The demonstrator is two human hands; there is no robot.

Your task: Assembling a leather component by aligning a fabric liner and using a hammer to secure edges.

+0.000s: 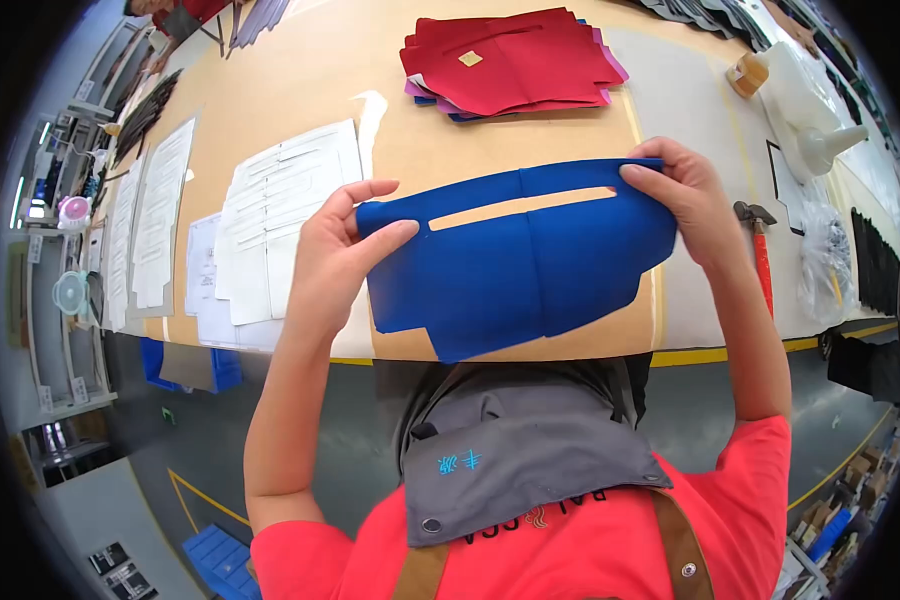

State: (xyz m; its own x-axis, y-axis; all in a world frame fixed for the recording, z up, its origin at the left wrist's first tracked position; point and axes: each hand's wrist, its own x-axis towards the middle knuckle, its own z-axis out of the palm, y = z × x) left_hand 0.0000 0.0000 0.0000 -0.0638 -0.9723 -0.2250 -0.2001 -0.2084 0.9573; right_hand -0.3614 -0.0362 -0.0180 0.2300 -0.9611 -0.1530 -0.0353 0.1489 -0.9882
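Observation:
Between my two hands I hold up a blue cut panel [480,280], like leather or fabric, with a long narrow slot near its upper edge and notched lower corners. A crease runs down its middle. My left hand [345,240] pinches the upper left corner between thumb and fingers. The upper right corner is gripped by my right hand [680,195], thumb in front and fingers behind. Through the slot the tan table top shows. Beyond the panel lies a stack of red panels [520,65], with pink and blue edges sticking out below and a small yellowish tag on top.
White pattern sheets [280,220] with slits lie on the table to the left. At the right are a red-handled hammer [760,250], a white bottle with a nozzle [820,140], a small amber bottle [747,75] and a clear plastic bag [825,260]. Another person [175,15] is at the far left.

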